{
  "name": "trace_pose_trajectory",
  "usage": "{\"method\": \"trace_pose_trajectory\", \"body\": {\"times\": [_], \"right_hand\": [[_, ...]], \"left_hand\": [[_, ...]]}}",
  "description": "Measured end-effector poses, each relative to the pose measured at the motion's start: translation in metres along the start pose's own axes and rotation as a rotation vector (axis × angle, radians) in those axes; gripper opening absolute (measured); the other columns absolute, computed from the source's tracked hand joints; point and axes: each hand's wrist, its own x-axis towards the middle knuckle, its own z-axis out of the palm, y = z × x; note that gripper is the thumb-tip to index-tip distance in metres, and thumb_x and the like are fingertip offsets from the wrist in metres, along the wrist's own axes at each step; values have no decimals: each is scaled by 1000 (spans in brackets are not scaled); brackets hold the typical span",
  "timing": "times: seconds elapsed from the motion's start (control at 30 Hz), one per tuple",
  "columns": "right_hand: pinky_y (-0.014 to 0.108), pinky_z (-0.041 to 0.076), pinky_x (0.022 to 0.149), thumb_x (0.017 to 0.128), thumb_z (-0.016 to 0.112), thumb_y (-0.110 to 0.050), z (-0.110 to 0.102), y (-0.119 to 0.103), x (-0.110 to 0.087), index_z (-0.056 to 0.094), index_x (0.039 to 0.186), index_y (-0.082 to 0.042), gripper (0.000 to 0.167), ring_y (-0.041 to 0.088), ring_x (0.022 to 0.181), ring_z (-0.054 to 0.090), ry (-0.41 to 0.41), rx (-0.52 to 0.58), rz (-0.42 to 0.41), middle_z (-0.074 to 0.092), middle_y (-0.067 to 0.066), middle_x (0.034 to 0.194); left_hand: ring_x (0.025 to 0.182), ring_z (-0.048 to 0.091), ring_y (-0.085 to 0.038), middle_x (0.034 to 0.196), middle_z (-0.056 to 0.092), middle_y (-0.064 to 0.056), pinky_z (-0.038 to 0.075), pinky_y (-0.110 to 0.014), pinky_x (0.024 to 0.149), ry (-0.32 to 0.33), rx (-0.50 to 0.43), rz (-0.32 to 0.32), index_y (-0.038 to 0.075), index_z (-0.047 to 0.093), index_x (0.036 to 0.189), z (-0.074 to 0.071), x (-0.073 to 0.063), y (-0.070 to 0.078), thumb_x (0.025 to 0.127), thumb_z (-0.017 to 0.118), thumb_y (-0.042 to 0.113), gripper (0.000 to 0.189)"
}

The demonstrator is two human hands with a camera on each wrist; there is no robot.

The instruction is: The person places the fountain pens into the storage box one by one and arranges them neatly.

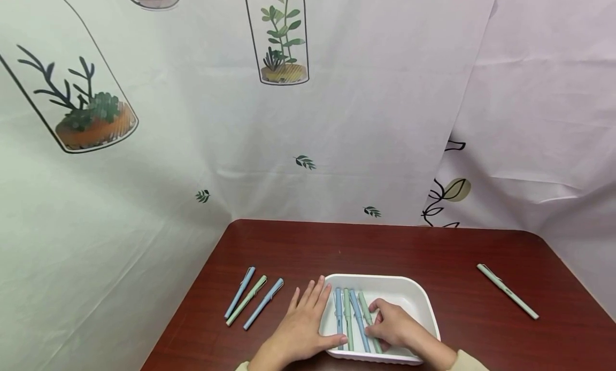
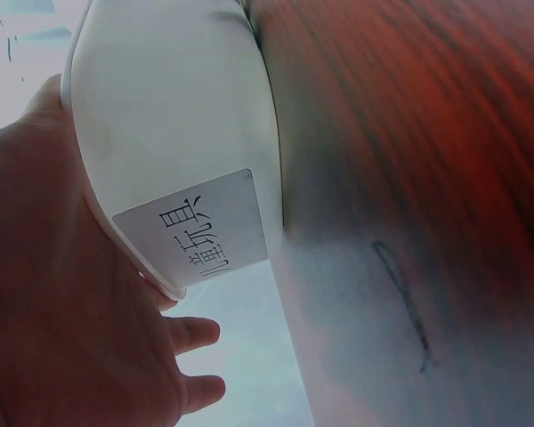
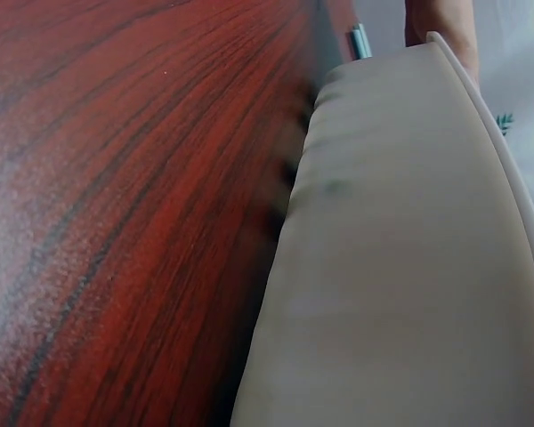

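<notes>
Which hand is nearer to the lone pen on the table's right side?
Right. The right hand reaches into the white tray, left of the lone pen; the left hand is farther away, on the tray's left rim.

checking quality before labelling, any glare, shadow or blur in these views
Head: fairly even light, faint shading on the backdrop; left wrist: left hand dark, background washed out; right wrist: pale sheen on the table, dark shadow along the base of the tray, whose wall looks soft.

a pale label (image 2: 196, 233) on the outside of the white tray (image 2: 173, 116) reads "儿童玩具" in dark chinese characters.
</notes>
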Motion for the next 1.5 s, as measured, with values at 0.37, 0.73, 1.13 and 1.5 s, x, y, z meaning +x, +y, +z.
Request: {"method": "trace_pose_trajectory", "body": {"times": [0.37,0.73,1.13,1.5], "right_hand": [[24,42,45,81,79,-9,-7,-4,-9,58,112,3,40,13,46,57,23,7,-11,55,2,66],[31,57,57,87,76,-14,-47,-11,-23,55,130,8,53,18,71,65,71,56,3,64,3,86],[27,57,74,92,75,-25,-103,-8,-42,53,140,3,60,23,102,68,160,-51,43,69,15,121],[28,54,79,94,72,-35,-134,10,-52,53,140,1,62,33,112,67,210,-160,15,69,15,122]], "left_hand": [[153,23,-34,168,21,-12,21,-63,118,9,6,3,9,29,160,2,-3,1,85,58,77,106],[153,23,-34,168,22,-12,22,-63,118,13,14,4,10,29,160,4,-3,0,84,58,78,106],[154,22,-34,169,20,-12,20,-64,119,0,6,3,10,28,161,2,0,0,84,58,77,106],[154,22,-33,169,20,-12,20,-63,119,-1,18,4,10,28,161,1,0,0,84,58,78,106]]}}
